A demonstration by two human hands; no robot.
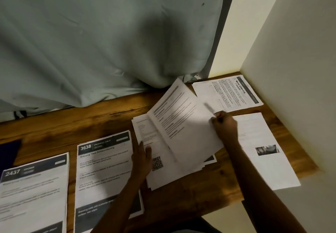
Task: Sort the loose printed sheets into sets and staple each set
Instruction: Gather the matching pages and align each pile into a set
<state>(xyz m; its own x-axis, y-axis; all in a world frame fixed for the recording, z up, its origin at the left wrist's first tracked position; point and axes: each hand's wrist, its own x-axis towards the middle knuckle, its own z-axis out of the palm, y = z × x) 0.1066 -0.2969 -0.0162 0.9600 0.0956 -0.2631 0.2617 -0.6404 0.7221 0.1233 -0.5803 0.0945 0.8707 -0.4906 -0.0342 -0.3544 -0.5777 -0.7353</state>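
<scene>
Our right hand (225, 123) pinches the lifted sheet (185, 123), Mirror Cleaning sheet (227, 92) just beyond its fingers, while our left hand (142, 158) presses straight fingers on the pile (172, 176) beside the 3638 sheet (103, 169).

My single head-worn camera looks forward and steeply down from close above the wooden worktop (94, 123). Its wide angle takes in the grey curtain (91, 32) behind and the wall (300, 50) at right.
</scene>
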